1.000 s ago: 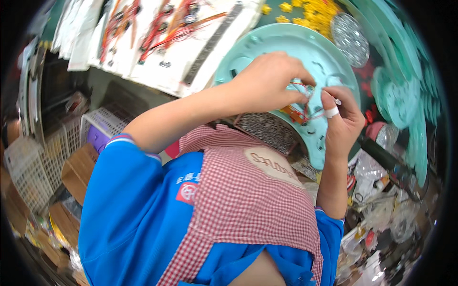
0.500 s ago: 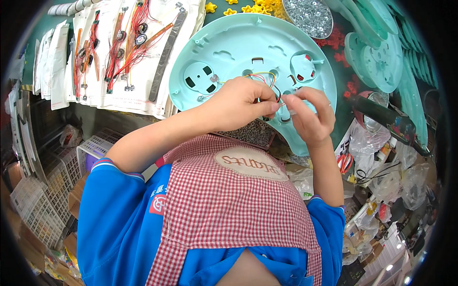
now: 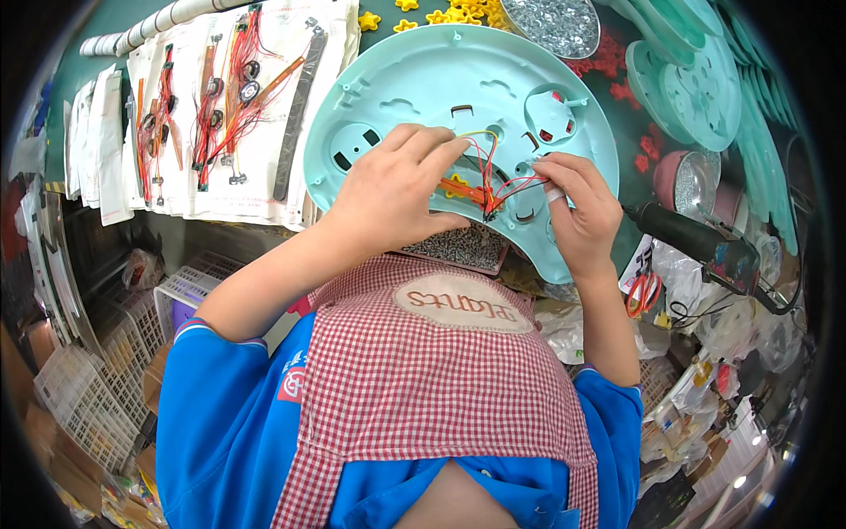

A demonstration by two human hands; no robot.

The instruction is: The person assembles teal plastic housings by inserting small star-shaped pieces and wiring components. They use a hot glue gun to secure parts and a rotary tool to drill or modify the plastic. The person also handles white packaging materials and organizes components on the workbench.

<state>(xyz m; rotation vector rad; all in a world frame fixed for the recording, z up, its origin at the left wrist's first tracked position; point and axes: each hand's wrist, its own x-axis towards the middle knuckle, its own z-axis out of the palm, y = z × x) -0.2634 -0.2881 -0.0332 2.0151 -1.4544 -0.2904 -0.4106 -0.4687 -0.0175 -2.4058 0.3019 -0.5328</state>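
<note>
A large mint-green plastic shell [image 3: 423, 62] lies hollow side up in front of me. My left hand [image 3: 392, 189] is over its left part, fingers stretched and thumb apart, fingertips close to a yellow wire. My right hand [image 3: 579, 212] pinches thin wires [image 3: 513, 184] between thumb and forefinger above the shell's right side. Those wires run to a narrow orange circuit board [image 3: 471, 191] in the shell, where red and yellow wires loop up. A yellow star piece [image 3: 456, 184] shows by the board. My left hand hides part of the shell's left round recess.
At the left, wired boards with small speakers [image 3: 249, 91] lie on white bags. Yellow stars [image 3: 436, 17], a bowl of clear pieces [image 3: 564, 31] and red pieces [image 3: 608, 57] sit behind. A tray of screws [image 3: 467, 247] is near me; a black power tool [image 3: 692, 240] stands right.
My left hand has drawn back left from the wires and spread its fingers, uncovering the orange board. My right hand still pinches wires, slightly lower. The view has shifted a little.
</note>
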